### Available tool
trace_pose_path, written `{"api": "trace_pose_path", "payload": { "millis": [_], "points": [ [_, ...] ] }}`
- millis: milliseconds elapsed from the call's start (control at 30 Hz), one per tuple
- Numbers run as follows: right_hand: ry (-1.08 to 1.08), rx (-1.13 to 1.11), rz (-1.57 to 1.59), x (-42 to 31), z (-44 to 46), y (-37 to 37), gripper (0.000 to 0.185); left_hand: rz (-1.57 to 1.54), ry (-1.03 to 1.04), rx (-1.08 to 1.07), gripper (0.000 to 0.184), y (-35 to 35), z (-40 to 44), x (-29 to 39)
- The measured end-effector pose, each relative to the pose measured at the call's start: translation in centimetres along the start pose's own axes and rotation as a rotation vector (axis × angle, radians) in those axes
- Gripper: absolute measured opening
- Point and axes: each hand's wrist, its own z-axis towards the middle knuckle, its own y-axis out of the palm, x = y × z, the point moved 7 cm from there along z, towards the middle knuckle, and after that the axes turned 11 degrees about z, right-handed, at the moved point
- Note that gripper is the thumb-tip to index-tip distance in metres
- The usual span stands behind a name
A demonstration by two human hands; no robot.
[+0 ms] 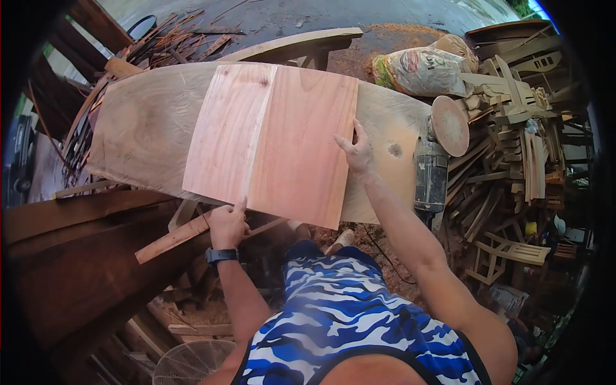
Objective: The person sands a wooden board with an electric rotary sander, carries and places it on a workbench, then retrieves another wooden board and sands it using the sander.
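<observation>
A reddish wooden panel lies on a worn, dusty wooden worktop. A pale seam divides it into a lighter left part and a redder right part. My left hand is at the near edge by the seam, its index finger on the wood and the other fingers curled below. At the right edge, my right hand grips the panel between thumb and fingers. A dark power tool with a round, dusty disc rests at the worktop's right end.
Wood offcuts and slatted frame parts are heaped on the right. Sacks stand behind the worktop, near a curved timber. Thin scrap strips lie at the far left. Large brown timber and a fan guard are nearer me.
</observation>
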Motion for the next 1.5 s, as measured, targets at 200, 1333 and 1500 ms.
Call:
{"api": "trace_pose_path", "payload": {
  "millis": [200,1333,1500],
  "points": [
    [0.297,-0.040,0.023,-2.7,-1.7,0.7,0.069,0.062,0.207,0.665,0.052,-13.4,11.5,2.0],
    [-0.015,0.006,-0.086,-9.7,-6.8,-15.8,0.072,0.684,0.677,0.714,0.079,8.2,6.7,10.4],
    [0.086,0.304,-0.325,-4.6,-15.1,-30.3,0.069,0.536,1.274,0.177,0.071,22.2,-5.1,13.9]
  ]
}}
